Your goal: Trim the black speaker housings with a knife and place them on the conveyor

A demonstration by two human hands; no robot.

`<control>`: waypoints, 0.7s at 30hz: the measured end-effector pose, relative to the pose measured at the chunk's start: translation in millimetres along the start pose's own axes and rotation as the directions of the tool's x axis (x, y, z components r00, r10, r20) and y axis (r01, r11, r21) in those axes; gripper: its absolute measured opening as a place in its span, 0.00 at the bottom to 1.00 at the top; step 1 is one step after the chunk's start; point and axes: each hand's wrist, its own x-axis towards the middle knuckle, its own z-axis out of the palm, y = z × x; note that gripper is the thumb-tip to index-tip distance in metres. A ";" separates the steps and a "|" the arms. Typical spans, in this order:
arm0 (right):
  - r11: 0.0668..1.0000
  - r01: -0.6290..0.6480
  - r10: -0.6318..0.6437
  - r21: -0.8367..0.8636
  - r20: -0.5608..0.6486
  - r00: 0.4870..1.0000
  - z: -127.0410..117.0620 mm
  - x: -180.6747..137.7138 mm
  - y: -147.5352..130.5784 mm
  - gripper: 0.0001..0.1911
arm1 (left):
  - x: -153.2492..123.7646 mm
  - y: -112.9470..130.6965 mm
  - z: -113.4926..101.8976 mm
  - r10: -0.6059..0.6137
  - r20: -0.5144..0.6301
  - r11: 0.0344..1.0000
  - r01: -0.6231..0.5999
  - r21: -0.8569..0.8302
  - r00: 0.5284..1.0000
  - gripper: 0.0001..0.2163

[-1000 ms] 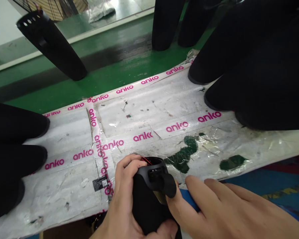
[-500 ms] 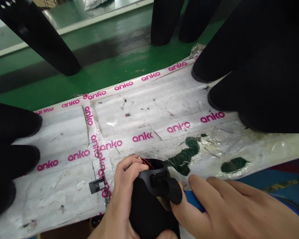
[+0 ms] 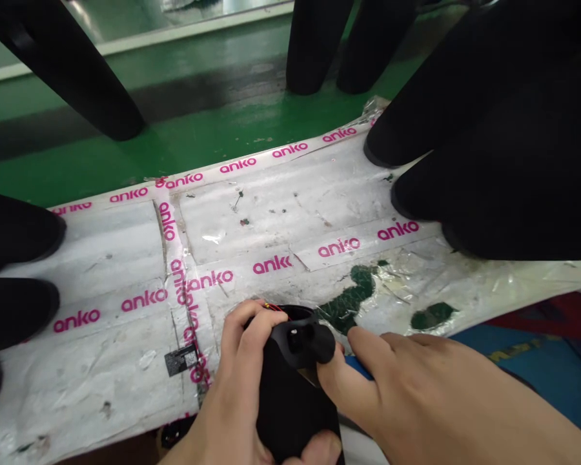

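My left hand (image 3: pixel 244 361) is wrapped round a black tube-shaped housing (image 3: pixel 290 400), its fingertips over the open rim. Red and yellow wires (image 3: pixel 272 307) show inside that rim, close to my fingers. A glossy black curved piece (image 3: pixel 297 339) sits at the rim, with a rounded tab sticking out toward my right hand (image 3: pixel 397 381). That hand is closed round a blue-handled tool (image 3: pixel 358 366), thumb beside the tab. A flat metal edge (image 3: pixel 310 374) shows under the tab; whether it belongs to the tool is hard to tell.
Large black tapered tubes (image 3: pixel 489 142) crowd the right side, and more black tubes (image 3: pixel 22 226) lie at the left. Others stand on the green surface (image 3: pixel 213 129) behind. Worn white sheeting (image 3: pixel 271 213) with pink-printed tape covers the bench. A small black label (image 3: pixel 181 360) lies left of my hands.
The view has shifted slightly, so the bench and tubes sit a little further left. The tab and my right hand appear a bit higher and further left; both hands keep their grip.
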 end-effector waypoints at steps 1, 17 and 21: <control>1.000 0.017 -0.017 0.013 0.028 0.999 -0.3 0.0 1.0 0.27 | -1.2 -0.9 0.4 0.003 0.015 1.000 -0.003 -0.025 1.000 0.39; 0.989 -0.019 0.002 0.146 0.115 0.993 -3.3 -3.8 10.1 0.25 | -0.3 8.0 5.6 -0.007 0.011 0.999 0.007 0.037 1.000 0.39; 0.960 -0.052 0.000 0.276 0.187 0.982 -14.2 10.5 11.9 0.20 | 1.6 15.8 9.1 -0.010 -0.062 0.994 0.017 0.110 0.998 0.39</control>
